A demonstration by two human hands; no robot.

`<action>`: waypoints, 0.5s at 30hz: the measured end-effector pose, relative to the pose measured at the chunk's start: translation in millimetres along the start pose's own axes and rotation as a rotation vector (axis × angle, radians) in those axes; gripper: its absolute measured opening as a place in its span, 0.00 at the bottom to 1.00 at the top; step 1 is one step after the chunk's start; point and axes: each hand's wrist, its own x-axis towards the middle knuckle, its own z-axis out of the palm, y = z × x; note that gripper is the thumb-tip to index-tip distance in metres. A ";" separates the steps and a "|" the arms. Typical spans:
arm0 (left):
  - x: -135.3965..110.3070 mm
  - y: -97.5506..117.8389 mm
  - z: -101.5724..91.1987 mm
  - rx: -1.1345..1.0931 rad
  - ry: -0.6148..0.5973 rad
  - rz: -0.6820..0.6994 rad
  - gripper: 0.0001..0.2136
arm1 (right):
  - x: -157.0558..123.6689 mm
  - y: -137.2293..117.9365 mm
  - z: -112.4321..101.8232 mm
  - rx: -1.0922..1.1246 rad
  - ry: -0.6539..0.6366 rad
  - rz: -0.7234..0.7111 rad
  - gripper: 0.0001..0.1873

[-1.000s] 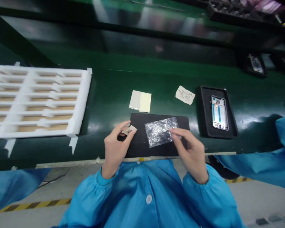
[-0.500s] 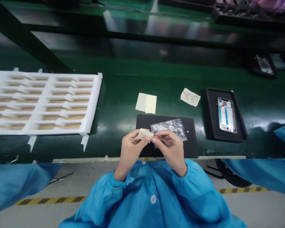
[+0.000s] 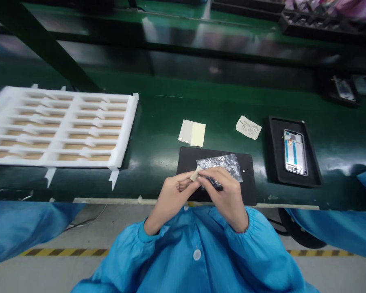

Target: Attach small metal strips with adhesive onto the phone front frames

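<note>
**Small tan piece held between both hands, not yet put down**

The small tan piece (image 3: 195, 175) sits up in the air, just above the near edge of the black mat (image 3: 248, 183). The left hand (image 3: 174, 194) pinches it with curled fingers. The right hand (image 3: 226, 194) is closed too, with its fingertips touching the piece; it also seems to hold something thin and dark, but that is too small to tell. The work looks like it is in the middle: the piece is picked up, but not stuck or set anywhere. A crinkly clear bag (image 3: 222, 164) lies on the mat behind the hands. Farther back on the green tabletop (image 3: 158, 122) lie a pale card (image 3: 192, 132) and a scrap with tiny parts (image 3: 248, 127). A phone frame (image 3: 295, 152) waits in a black tray (image 3: 274, 154) to the right. A white foam rack (image 3: 123, 134) is on the left.
</note>
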 end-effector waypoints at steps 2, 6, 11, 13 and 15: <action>-0.5 -1.1 -1.3 0.020 0.036 -0.010 0.11 | -0.3 1.8 -0.1 0.004 0.002 -0.006 0.08; 1.2 -3.4 -0.9 0.006 0.152 -0.015 0.08 | -1.9 2.4 1.2 0.027 0.051 0.019 0.06; 2.5 -3.4 0.2 -0.031 0.148 0.000 0.10 | -1.1 1.5 0.0 0.045 0.074 0.040 0.06; 1.2 -3.8 0.2 0.001 0.140 0.033 0.10 | -0.7 0.5 -1.2 0.062 0.057 0.052 0.05; -0.6 -4.8 -0.2 0.044 0.141 0.069 0.08 | -0.8 -0.3 -2.9 0.085 0.033 0.076 0.04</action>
